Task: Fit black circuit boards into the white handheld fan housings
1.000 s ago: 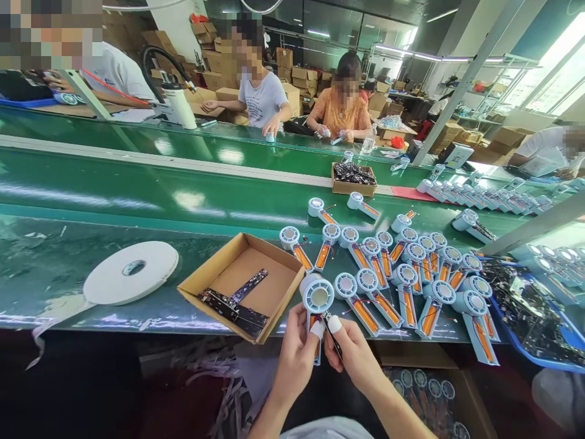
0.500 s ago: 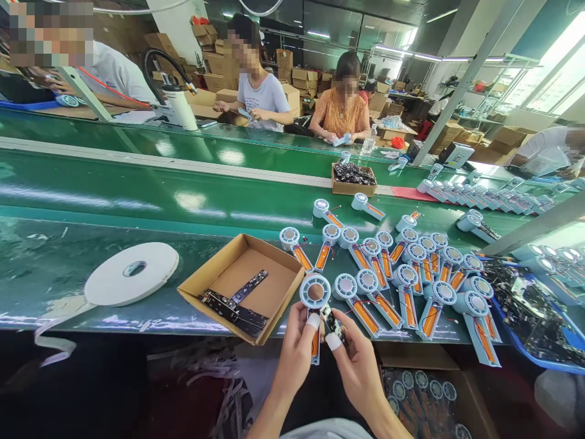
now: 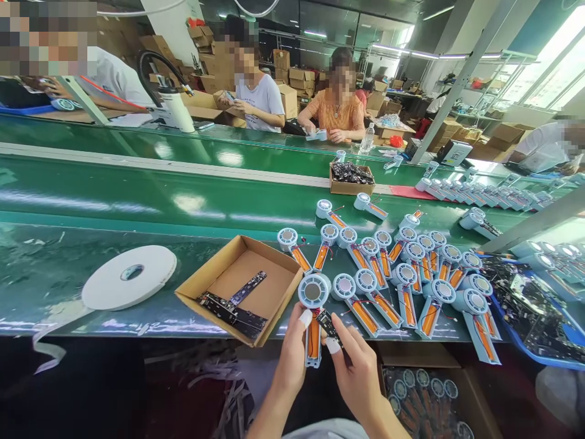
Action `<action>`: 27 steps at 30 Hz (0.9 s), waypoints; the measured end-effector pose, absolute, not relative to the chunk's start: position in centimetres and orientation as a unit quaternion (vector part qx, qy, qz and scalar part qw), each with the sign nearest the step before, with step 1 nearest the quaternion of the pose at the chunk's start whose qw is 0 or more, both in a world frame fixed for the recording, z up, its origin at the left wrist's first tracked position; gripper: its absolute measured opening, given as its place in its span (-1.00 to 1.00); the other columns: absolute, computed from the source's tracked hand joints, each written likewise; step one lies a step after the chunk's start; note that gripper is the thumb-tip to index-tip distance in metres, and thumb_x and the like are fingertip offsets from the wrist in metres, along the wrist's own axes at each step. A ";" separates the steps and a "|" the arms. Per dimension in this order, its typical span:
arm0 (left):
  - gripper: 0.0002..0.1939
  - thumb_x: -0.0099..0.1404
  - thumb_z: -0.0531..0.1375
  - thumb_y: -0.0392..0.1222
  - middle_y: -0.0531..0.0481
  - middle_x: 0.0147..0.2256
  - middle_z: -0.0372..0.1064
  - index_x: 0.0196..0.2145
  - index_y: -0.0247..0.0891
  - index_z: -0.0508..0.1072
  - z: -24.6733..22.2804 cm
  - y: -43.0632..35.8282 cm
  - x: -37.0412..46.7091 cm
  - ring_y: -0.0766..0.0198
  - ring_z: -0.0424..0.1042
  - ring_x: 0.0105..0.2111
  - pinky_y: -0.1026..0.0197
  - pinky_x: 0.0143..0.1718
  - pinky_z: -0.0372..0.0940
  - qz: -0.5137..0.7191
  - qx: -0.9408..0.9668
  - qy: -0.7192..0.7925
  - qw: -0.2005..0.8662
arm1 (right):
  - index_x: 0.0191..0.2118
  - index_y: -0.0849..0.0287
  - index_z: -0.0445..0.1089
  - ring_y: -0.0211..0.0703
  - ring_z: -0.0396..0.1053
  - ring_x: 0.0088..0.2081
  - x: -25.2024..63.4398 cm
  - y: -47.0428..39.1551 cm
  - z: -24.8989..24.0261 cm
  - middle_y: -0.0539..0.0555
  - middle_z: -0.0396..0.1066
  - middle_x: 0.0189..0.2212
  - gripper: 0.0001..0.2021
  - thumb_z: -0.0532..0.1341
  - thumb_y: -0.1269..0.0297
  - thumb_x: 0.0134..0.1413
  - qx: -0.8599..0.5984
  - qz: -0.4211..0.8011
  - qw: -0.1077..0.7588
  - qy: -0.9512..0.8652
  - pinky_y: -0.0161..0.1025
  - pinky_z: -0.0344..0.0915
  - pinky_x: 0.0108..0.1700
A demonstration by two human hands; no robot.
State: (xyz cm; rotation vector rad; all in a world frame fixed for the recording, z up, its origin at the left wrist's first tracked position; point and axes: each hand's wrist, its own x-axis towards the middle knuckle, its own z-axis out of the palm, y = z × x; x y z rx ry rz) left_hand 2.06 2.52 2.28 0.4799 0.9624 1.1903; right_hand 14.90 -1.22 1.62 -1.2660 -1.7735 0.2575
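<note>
My left hand (image 3: pixel 292 344) is closed around the handle of a light-blue handheld fan (image 3: pixel 314 291), whose round head points up. An orange battery (image 3: pixel 313 341) shows in the fan's uncovered handle. Between the thumb and fingers of my right hand (image 3: pixel 356 363) is a narrow black circuit board (image 3: pixel 329 326), tilted close beside the handle. White covers wrap both thumb tips. To the left, a shallow cardboard box (image 3: pixel 192 297) holds several dark circuit boards (image 3: pixel 249 288). Several more open-handled fans (image 3: pixel 365 280) lie on the bench to the right.
A white tape roll (image 3: pixel 105 286) lies at left, its loose end over the bench edge. A blue tray (image 3: pixel 525 350) of boards stands at right. Below is a box of fans (image 3: pixel 423 396). Beyond the green conveyor (image 3: pixel 114 183) sit co-workers, one in orange (image 3: pixel 342 110).
The board in my right hand has turned and its flat face now shows beside the handle. My left thumb has shifted, baring more of the orange battery.
</note>
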 end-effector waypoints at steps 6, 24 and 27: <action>-0.48 0.11 0.33 0.08 0.02 -0.31 0.50 -0.04 -0.23 0.45 3.2 2.4 2.3 0.24 0.47 -0.41 0.25 -0.42 0.33 0.533 0.197 0.493 0.659 | 0.38 0.08 0.16 -0.22 0.37 -0.49 15.3 -1.4 2.0 0.04 0.39 -0.43 -0.48 0.01 0.48 0.36 -0.491 0.053 0.427 -0.757 -0.35 0.36 -0.46; -0.61 -0.06 0.29 -0.04 0.05 -0.40 0.50 -0.26 -0.24 0.44 4.6 2.8 2.9 0.08 0.54 -0.28 0.17 -0.32 0.38 0.545 0.143 0.504 0.655 | 0.42 0.10 0.05 -0.19 0.32 -0.48 15.5 -1.6 2.0 0.04 0.35 -0.44 -0.40 -0.01 0.52 0.31 -0.482 0.024 0.370 -0.794 -0.32 0.32 -0.46; -0.66 -0.05 0.26 -0.01 0.08 -0.44 0.46 -0.32 -0.23 0.42 4.6 2.8 3.3 0.12 0.53 -0.33 0.20 -0.36 0.36 0.552 0.136 0.529 0.630 | 0.41 0.10 0.06 -0.18 0.35 -0.48 15.4 -1.8 2.1 0.05 0.37 -0.43 -0.41 0.01 0.50 0.31 -0.484 0.024 0.364 -0.795 -0.31 0.35 -0.46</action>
